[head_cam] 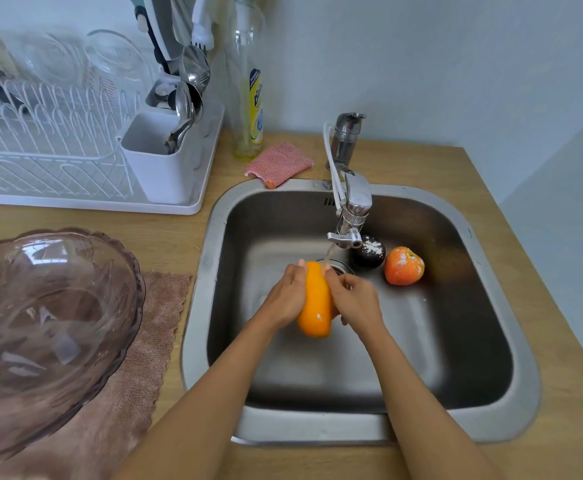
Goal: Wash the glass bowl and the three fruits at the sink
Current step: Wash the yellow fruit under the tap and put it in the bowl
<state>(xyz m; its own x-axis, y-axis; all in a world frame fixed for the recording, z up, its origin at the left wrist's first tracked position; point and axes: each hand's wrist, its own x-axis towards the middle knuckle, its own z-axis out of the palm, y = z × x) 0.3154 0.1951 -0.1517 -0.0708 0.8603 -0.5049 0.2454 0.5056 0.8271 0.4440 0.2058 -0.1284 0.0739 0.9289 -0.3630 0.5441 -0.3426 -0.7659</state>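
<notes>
Wet oblong yellow-orange fruit (316,303), gripped between left hand (284,299) and right hand (355,301) under tap stream: may slip into steel sink (484,271).

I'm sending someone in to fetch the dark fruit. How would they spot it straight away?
Look into the steel sink and find the tap spout. The dark fruit lies on the sink floor just behind it, left of the orange-red fruit. It is the only near-black fruit, dusted with white powder on top.
</notes>
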